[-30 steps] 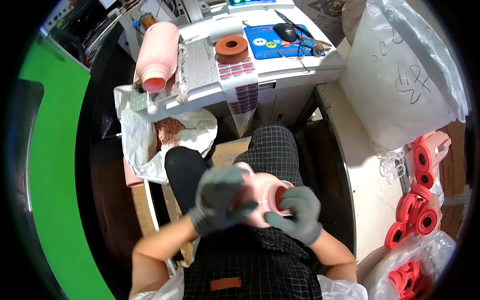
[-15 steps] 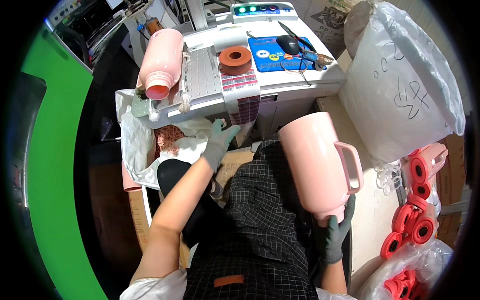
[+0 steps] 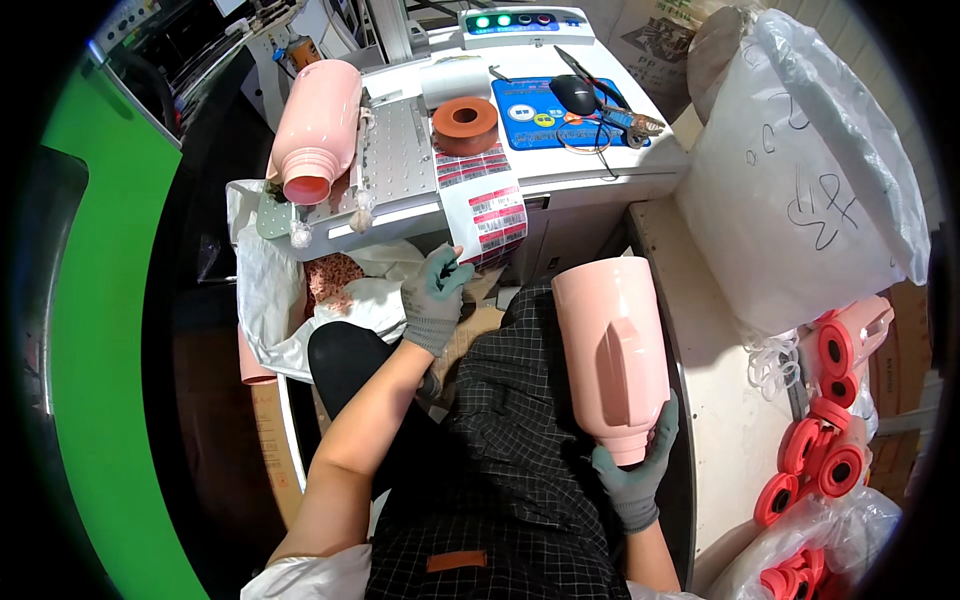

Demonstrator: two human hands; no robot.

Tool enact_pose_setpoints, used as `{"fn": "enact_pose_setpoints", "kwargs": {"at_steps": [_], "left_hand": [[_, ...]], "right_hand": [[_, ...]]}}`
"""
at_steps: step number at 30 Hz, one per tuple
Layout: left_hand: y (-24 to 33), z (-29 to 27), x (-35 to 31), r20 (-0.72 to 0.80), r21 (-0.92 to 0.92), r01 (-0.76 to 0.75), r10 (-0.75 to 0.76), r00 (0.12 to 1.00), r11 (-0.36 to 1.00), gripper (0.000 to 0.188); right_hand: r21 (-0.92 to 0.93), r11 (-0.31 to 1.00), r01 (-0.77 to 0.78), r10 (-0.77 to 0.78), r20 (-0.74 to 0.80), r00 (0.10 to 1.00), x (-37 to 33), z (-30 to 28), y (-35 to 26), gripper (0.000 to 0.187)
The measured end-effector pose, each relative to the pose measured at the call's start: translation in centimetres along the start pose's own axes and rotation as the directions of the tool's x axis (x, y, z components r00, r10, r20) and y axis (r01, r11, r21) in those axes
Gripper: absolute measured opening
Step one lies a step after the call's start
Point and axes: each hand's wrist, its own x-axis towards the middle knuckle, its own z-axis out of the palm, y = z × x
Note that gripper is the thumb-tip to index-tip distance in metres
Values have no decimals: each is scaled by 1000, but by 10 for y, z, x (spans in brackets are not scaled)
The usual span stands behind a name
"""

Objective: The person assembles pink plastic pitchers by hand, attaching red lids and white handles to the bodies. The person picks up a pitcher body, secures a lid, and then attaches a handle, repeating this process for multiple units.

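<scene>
Right hand [image 3: 637, 478]: in a grey glove, clenched round the narrow neck end of a pink plastic jug [image 3: 612, 352], low at the person's right side
Pink plastic jug: held upside down, wide base up and away from the body, its moulded handle facing the camera, above the checked lap
Left hand [image 3: 434, 298]: grey glove too, reaching forward; fingertips pinch the lower end of a strip of labels [image 3: 487, 205], though how firmly it grips is hard to tell at this angle
Strip of labels: hangs over the front edge of the surface [image 3: 590, 175], running up to an orange-brown roll [image 3: 465, 124] just beyond the left hand
Left of the left hand: a white bag [image 3: 268, 290] with pinkish bits inside, hanging below the surface
Farther ahead of the left hand: a second pink jug [image 3: 317, 128] lying on its side on a perforated metal plate [image 3: 398, 150], mouth toward the person
Ahead of the right hand: a blue mat [image 3: 540, 100] with a black mouse [image 3: 574, 94]
Right of the right hand: a large clear plastic sack [image 3: 810, 170], and below it a heap of red and pink lids [image 3: 830, 430]
</scene>
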Motion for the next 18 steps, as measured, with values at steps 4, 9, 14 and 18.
{"fn": "enact_pose_setpoints", "kwargs": {"at_steps": [4, 9, 14, 18], "left_hand": [[-3, -2, 1, 31, -129, 110, -106, 994, 986, 20], [0, -11, -16, 15, -187, 1, 2, 1000, 982, 19], [48, -19, -52, 311, -601, 522, -424, 851, 605, 11], [113, -22, -43, 676, -487, 792, -415, 609, 369, 10]], "right_hand": [[-64, 995, 78, -77, 14, 997, -8, 4, -6, 115], [-198, 970, 138, -142, -2, 990, -16, 11, -8, 117], [-338, 913, 227, -231, 29, 973, -23, 11, -2, 117], [-393, 880, 266, -257, 76, 963, -23, 16, -13, 118]]}}
